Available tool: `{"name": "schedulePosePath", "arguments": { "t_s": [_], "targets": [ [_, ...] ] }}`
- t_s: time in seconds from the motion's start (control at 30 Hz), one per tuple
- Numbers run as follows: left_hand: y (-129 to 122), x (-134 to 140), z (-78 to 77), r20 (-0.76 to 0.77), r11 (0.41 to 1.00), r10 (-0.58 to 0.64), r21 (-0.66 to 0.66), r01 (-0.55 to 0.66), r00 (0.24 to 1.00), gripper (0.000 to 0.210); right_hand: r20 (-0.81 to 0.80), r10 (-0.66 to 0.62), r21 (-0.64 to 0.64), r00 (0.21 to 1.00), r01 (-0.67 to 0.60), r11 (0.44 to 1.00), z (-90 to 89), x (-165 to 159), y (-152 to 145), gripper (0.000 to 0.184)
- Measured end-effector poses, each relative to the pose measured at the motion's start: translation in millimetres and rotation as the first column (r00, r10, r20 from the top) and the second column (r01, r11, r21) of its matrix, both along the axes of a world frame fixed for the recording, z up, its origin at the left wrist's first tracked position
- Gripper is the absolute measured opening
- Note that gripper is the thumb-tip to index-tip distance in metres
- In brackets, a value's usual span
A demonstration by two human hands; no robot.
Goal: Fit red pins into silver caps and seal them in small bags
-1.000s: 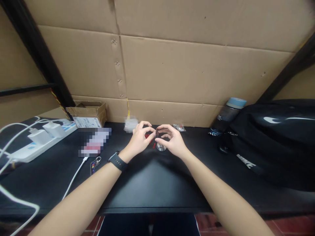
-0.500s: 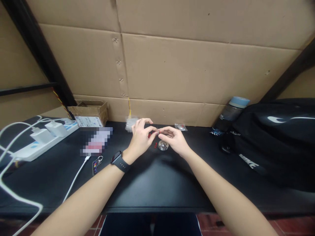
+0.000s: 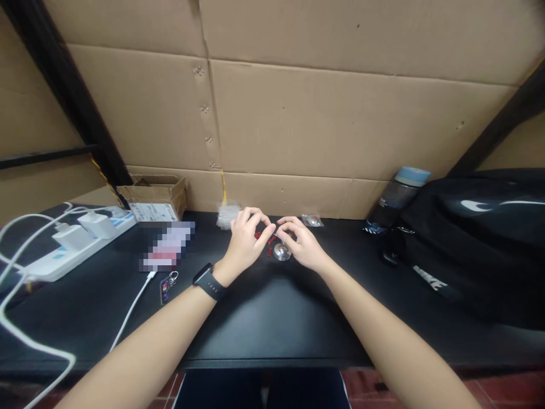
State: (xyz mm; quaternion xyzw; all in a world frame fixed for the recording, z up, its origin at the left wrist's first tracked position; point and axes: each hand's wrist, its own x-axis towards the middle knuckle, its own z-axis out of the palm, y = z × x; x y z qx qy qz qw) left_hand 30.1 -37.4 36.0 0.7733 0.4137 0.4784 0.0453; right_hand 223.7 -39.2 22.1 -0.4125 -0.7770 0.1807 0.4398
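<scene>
Shiny round silver metal disc (image 3: 282,252) on flat black tabletop (image 3: 276,332), approx. 8 o'clock from my R hand (image 3: 303,244), the nearer; approx. 4 from L hand (image 3: 246,240). No long axis. Both hands curled pinch-like; can't tell if gripping anything.

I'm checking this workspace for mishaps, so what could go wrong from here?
The right hand is close to the shiny round metal piece and might nudge it.

A small red piece sits beside that metal piece, near the left hand; a stray finger could brush it away.

The left forearm appears close to the white cable in this view, so it might drag it.
</scene>
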Motion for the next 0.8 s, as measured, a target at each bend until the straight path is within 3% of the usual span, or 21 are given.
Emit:
{"name": "schedulePosePath", "arguments": {
  "t_s": [0.13, 0.27, 0.37, 0.6, 0.8],
  "targets": [
    [1, 1, -4.4, -0.085, 0.995, -0.021, -0.096, 0.013, 0.996, 0.025, 0.17, -0.062, 0.169, 0.984, 0.033, 0.985, 4.6, 1, -4, 0.016],
    [5, -1, -10.3, -0.286, 0.985, -0.105, -0.162, 0.06, 0.952, 0.021, 0.203, -0.104, 0.216, 0.974, 0.06, 0.975, 7.6, 5, -4, 0.013],
    [6, -4, -11.8, -0.348, 0.983, -0.136, -0.163, 0.083, 0.927, 0.022, 0.225, -0.126, 0.232, 0.966, 0.072, 0.97, 10.5, 8, -5, 0.014],
    [19, -13, -13.3, -0.294, 0.983, -0.126, -0.169, 0.078, 0.947, 0.025, 0.449, -0.139, 0.175, 0.883, 0.066, 0.982, 22.0, 30, -5, 0.013],
    [21, -17, -22.3, -0.541, 0.973, -0.231, -0.148, 0.179, 0.809, 0.017, 0.592, -0.219, 0.083, 0.776, 0.211, 0.974, 20.6, 63, 4, 0.017]
  ]
}}
